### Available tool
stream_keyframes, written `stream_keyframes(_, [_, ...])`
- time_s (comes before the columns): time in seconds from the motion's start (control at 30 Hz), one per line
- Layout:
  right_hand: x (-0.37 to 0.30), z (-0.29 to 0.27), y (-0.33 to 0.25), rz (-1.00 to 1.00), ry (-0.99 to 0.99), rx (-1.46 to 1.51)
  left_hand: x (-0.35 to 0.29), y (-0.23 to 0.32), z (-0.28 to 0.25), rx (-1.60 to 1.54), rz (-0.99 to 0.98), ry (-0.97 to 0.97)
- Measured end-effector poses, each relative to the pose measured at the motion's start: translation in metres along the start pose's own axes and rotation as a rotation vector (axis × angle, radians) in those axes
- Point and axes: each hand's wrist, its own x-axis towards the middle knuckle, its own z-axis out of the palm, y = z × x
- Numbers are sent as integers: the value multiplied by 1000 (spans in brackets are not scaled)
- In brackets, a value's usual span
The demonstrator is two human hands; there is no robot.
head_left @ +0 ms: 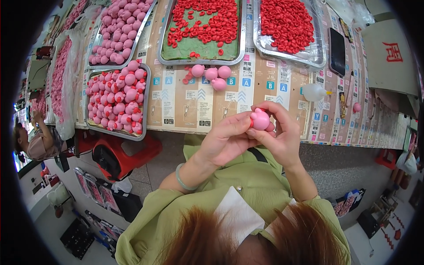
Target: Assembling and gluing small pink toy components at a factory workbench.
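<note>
A round pink figure (260,120) with small bumps is held between my two hands, just off the table's front edge. Bright red shows at its left side, against the fingers of my left hand (227,139). My right hand (282,137) closes round it from the right, with thumb and fingers pinching. Several loose pink figures (211,73) lie on the table ahead, with a few red rings (188,77) beside them. The nearer left tray (146,99) is heaped with pink figures bearing red parts.
Behind it stands a tray (142,31) of plain pink figures. Red rings fill a green-lined tray (201,62) and a plastic-lined tray (289,58). A white squeeze bottle (313,92) and black phone (337,51) lie right. Another person (42,143) sits far left near a red stool (128,152).
</note>
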Motion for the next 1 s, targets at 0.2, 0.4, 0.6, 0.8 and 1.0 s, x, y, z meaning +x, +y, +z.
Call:
stream_keyframes(0.2, [1,-1,2,-18,-1,-23,2,1,0,-27,-23,8])
stream_keyframes(0.4, [2,4,3,-56,122,177,6,1,3,-63,-21,-50])
stream_keyframes(0.6, [5,-1,10,-298,135,-216,2,4,19,535,317,197])
stream_keyframes(0.8, [2,6,14,-4,-23,531,-2,-1,16,837,486,231])
stream_keyframes(1.0, [4,3,12,152,-125,803,-6,3,22,746,432,193])
